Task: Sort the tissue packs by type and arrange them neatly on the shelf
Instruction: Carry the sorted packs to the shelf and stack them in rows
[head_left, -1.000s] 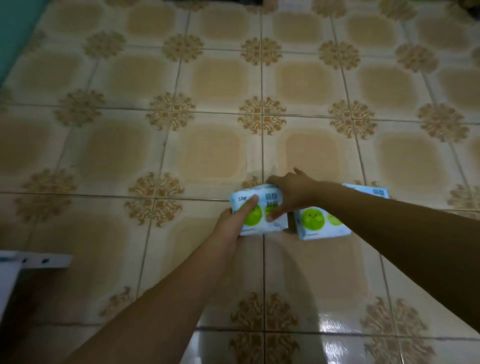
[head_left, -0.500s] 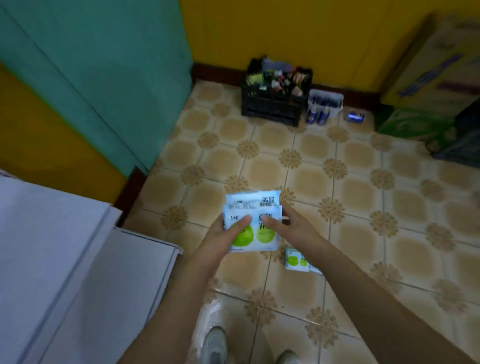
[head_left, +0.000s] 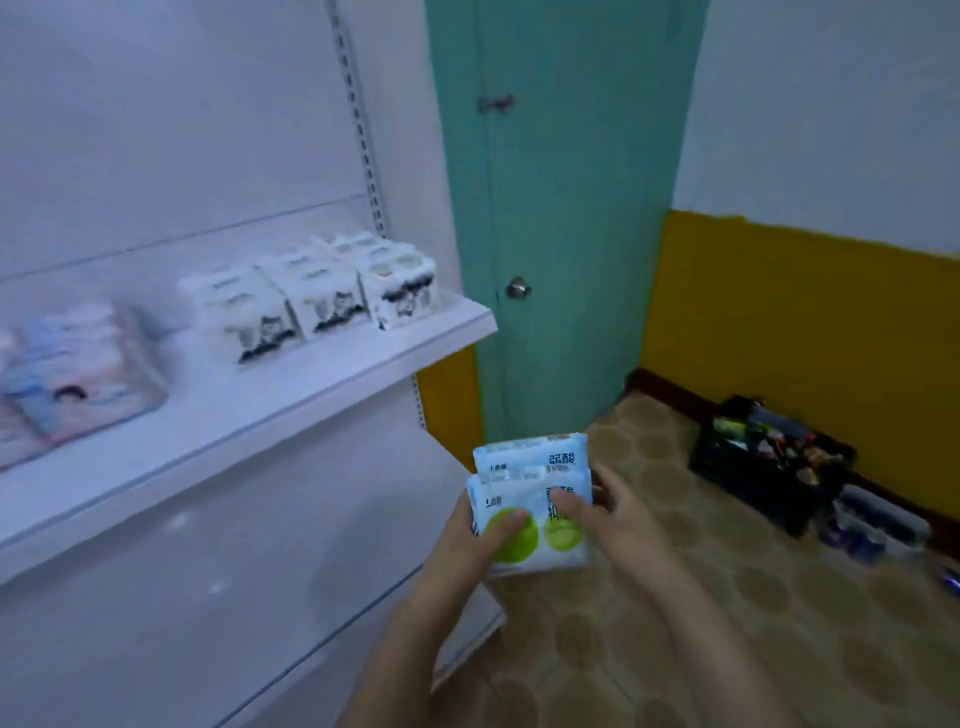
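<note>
Two white-and-blue tissue packs with green circles (head_left: 530, 470) are stacked upright between my hands, in front of the white shelf (head_left: 291, 400). My left hand (head_left: 480, 540) grips their left side with the thumb on the front pack's green circle. My right hand (head_left: 605, 512) grips the right side, thumb across the front. On the shelf stand three rows of white tissue packs with a black cat print (head_left: 311, 296). A pale pink and blue bundle of packs (head_left: 78, 374) lies at the shelf's left end.
A lower white shelf board (head_left: 260, 649) runs below. A teal door (head_left: 561, 208) with a round knob stands right of the shelving. A black crate of small items (head_left: 769, 457) and a clear box (head_left: 878, 525) sit on the patterned tile floor by the yellow wall.
I have risen from the floor with two packs in both hands and turned left to face the shelf. One pack stayed on the tiles and is out of view now.
</note>
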